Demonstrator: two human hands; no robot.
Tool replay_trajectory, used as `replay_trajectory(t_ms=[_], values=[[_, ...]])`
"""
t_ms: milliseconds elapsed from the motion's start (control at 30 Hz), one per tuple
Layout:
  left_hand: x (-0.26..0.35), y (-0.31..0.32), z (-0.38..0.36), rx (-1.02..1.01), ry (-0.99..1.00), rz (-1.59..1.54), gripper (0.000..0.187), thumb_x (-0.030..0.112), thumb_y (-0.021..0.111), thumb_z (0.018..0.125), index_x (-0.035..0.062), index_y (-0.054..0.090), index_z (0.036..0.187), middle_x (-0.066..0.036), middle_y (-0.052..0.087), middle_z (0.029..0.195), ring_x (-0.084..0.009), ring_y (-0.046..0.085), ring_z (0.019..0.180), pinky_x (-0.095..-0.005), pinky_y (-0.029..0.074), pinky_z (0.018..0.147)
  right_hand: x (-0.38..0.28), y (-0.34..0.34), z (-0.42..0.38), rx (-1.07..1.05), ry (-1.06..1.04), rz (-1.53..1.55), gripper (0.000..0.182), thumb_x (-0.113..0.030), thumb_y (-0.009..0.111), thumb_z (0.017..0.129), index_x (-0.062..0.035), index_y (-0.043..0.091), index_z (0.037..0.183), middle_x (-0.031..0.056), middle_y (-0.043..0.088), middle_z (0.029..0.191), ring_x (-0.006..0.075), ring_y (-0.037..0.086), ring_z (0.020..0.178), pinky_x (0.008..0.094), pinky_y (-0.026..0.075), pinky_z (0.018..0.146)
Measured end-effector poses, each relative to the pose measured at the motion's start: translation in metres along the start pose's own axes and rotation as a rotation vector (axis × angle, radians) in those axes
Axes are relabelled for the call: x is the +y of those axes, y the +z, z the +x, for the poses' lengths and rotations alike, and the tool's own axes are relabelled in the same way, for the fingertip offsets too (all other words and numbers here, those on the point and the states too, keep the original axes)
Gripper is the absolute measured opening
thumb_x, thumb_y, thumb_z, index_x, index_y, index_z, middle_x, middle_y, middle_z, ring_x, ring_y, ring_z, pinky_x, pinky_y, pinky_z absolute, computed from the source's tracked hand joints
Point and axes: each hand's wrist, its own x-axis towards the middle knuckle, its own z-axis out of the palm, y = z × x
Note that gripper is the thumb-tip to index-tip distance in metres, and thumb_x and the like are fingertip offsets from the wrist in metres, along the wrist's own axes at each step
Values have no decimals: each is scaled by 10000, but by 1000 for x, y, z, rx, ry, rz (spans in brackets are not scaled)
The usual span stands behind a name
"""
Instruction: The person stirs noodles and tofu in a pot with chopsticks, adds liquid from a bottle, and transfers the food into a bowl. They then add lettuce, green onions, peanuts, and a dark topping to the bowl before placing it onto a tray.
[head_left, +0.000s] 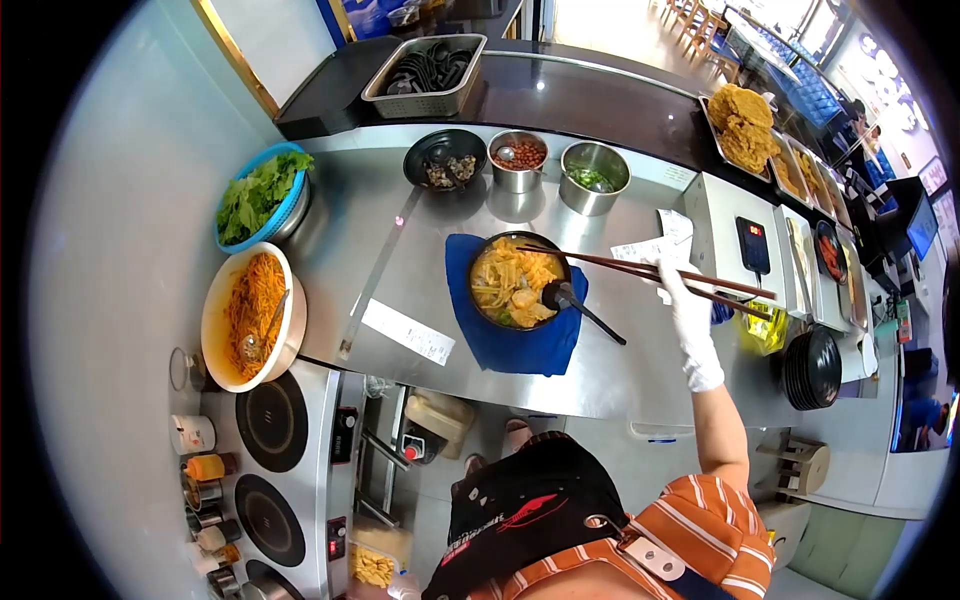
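Note:
My right hand point(686, 325), in a white glove, grips a pair of long brown chopsticks point(640, 268). Their tips reach over the far rim of a black bowl point(566, 262). Inside the bowl are noodles point(494, 285) in orange broth, with yellowish pieces and some greens. A black spoon point(590, 312) leans out of the bowl on its right side. Under the bowl lies a folded blue cloth point(520, 350). A pale patch at the bottom edge, left of my black apron point(540, 500), may be my gloved left hand point(404, 586); its fingers cannot be made out.
Behind the bowl stand a black bowl of dark topping point(447, 165), a pot of peanuts point(517, 165) and a pot of chopped greens point(594, 178). Shredded carrot point(255, 310) and lettuce point(262, 195) are at left, above two hobs point(270, 420). Paper slips point(408, 332) and stacked black plates point(812, 370) flank the cloth.

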Motion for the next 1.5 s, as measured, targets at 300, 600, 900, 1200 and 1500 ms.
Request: replay_trajectory(t_ms=[300, 600, 900, 1200, 1500], values=[[-19, 12, 38, 4, 252, 546, 456, 557, 694, 733, 153, 687, 945, -21, 668, 966, -161, 652, 879, -308, 520, 699, -19, -18, -27, -176, -113, -2, 167, -154, 647, 909, 4, 698, 926, 83, 694, 921, 168, 637, 886, 298, 486, 857], [-29, 28, 67, 2, 367, 671, 502, 573, 722, 718, 146, 690, 979, -41, 708, 997, -182, 693, 902, -326, 544, 711, -26, -3, -17, -230, -239, -186, 158, -110, 623, 911, 33, 688, 929, 87, 691, 917, 162, 627, 867, 284, 483, 831], [-35, 31, 14, -48, -373, -594, 306, 389, 640, 866, 99, 546, 902, -78, 585, 698, -218, 495, 482, -368, 400, 421, -42, 21, -40, -314, -330, 28, 85, -4, 635, 860, 39, 688, 911, 153, 688, 951, 234, 651, 922, 337, 503, 874], [-58, 26, 15, -133, -291, -632, 252, 290, 587, 904, 41, 548, 912, -114, 593, 704, -229, 571, 537, -342, 447, 433, -14, 61, -57, -417, -246, -31, 95, 0, 626, 872, 34, 688, 936, 127, 682, 975, 196, 638, 923, 293, 495, 864], [-27, 21, -16, -122, -201, -561, 351, 269, 589, 878, -78, 641, 893, -141, 653, 739, -211, 643, 624, -352, 519, 550, -77, 108, -127, -219, -307, -23, 261, -194, 496, 990, 17, 649, 985, 119, 669, 1007, 210, 617, 968, 348, 462, 922]])
